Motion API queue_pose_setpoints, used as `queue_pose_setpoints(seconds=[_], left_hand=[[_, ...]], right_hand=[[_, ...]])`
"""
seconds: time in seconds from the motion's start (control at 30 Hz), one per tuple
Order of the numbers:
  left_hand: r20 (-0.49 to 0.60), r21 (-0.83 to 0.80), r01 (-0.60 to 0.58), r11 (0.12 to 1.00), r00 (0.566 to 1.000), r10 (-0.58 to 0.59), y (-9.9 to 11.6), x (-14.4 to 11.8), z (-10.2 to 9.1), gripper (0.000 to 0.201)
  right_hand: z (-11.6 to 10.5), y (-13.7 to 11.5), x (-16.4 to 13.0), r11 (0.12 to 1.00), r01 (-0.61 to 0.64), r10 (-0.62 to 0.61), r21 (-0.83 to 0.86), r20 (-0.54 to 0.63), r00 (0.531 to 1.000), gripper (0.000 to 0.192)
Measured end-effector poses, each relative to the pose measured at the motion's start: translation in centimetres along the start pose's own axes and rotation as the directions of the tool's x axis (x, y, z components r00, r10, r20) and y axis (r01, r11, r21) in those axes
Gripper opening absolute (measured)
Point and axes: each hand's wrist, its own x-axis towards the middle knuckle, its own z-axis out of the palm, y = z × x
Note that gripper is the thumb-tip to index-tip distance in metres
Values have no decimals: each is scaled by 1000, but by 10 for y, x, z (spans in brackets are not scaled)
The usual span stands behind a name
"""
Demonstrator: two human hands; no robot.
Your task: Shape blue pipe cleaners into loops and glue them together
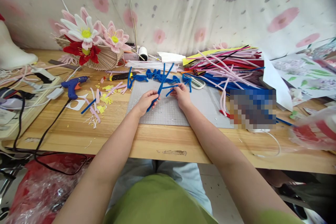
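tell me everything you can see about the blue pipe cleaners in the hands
The blue pipe cleaners are thin, fuzzy, bright blue stems, crossing in an X above the grey cutting mat. The left hand pinches the lower end of one; the right hand holds shorter pieces. Their upper tips point towards curled blue pieces behind.

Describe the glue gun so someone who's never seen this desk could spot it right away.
Start at the grey cutting mat in the middle of the wooden table, then look left past the pink and yellow scraps. The glue gun lies there beside a white power strip. It is the only blue plastic tool, with an orange tip.
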Motion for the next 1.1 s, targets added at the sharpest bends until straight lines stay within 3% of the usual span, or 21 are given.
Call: queue_pose_setpoints(seconds=[0.3,0.57,0.83,0.93,1.1], left_hand=[[25,-4,57,998,998,-57,1,0,-1,15],[119,6,78,997,990,-78,3,-5,1,19],[158,-43,86,995,984,-79,7,-5,-2,24],[186,-95,81,992,981,-62,9,-4,-6,26],[88,-98,45,994,995,-37,5,0,-9,31]], right_hand=[[-7,-7,-2,989,-60,27,134,241,970,15],[-2,-10,-13,964,-226,119,143,527,841,10],[-3,-12,-11,954,-269,155,136,544,825,5],[-4,-14,-10,942,-294,183,164,483,856,7],[-8,-13,-5,929,-297,185,219,421,888,4]])
